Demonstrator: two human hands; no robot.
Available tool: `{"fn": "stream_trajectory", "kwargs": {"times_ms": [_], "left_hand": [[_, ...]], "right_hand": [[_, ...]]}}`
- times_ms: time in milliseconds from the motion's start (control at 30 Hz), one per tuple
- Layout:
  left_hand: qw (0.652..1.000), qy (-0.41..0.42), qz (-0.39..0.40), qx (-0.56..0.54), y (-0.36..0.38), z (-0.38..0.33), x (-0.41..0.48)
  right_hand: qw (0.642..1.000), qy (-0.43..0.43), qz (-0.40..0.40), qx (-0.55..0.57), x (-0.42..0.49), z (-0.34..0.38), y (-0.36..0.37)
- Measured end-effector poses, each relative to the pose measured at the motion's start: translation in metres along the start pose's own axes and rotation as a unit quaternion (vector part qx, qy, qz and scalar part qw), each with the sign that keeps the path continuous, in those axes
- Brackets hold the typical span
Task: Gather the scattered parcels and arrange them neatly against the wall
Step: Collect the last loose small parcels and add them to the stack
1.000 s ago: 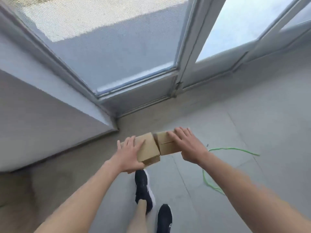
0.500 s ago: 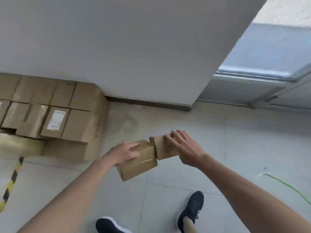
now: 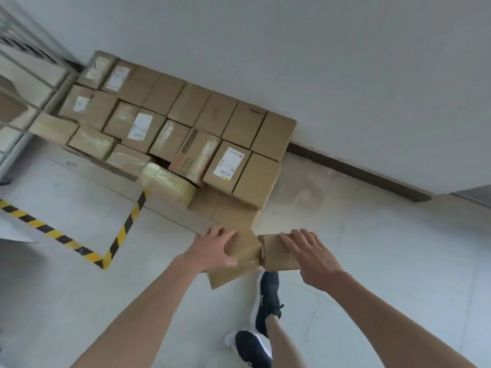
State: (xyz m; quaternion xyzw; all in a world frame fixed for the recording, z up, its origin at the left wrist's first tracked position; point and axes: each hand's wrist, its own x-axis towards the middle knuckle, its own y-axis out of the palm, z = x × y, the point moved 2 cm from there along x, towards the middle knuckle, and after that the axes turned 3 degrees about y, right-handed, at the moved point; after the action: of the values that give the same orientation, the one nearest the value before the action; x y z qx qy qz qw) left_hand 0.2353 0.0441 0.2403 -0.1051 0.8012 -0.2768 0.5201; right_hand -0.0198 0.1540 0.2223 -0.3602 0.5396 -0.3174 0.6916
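I carry two brown cardboard parcels side by side at waist height. My left hand grips the larger taped parcel from its left side, thumb in front and fingers over the top. My right hand holds the smaller parcel from its right side, fingers spread across its top. The two parcels touch each other in the middle. Ahead, a stack of several cardboard parcels stands in rows against the white wall, some with white labels.
Yellow-black hazard tape marks the grey floor on the left. A metal rack stands at the far left. A dark skirting board runs along the wall to the right of the stack. My dark shoes are below the parcels.
The view has turned left from the window corner to the wall, and the parcel stack has come fully into sight and closer. Both hands have kept hold of the same two parcels.
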Motion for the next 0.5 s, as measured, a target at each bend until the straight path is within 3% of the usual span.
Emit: {"fn": "stream_trajectory", "kwargs": {"times_ms": [233,500], "left_hand": [[0.989,0.068,-0.047,0.123,-0.020,0.104,0.063],[0.970,0.127,-0.060,0.199,-0.028,0.173,0.121]], "right_hand": [[0.998,0.056,0.028,0.011,0.133,0.034,0.009],[0.992,0.106,0.064,0.019,0.197,0.071,0.022]]}}
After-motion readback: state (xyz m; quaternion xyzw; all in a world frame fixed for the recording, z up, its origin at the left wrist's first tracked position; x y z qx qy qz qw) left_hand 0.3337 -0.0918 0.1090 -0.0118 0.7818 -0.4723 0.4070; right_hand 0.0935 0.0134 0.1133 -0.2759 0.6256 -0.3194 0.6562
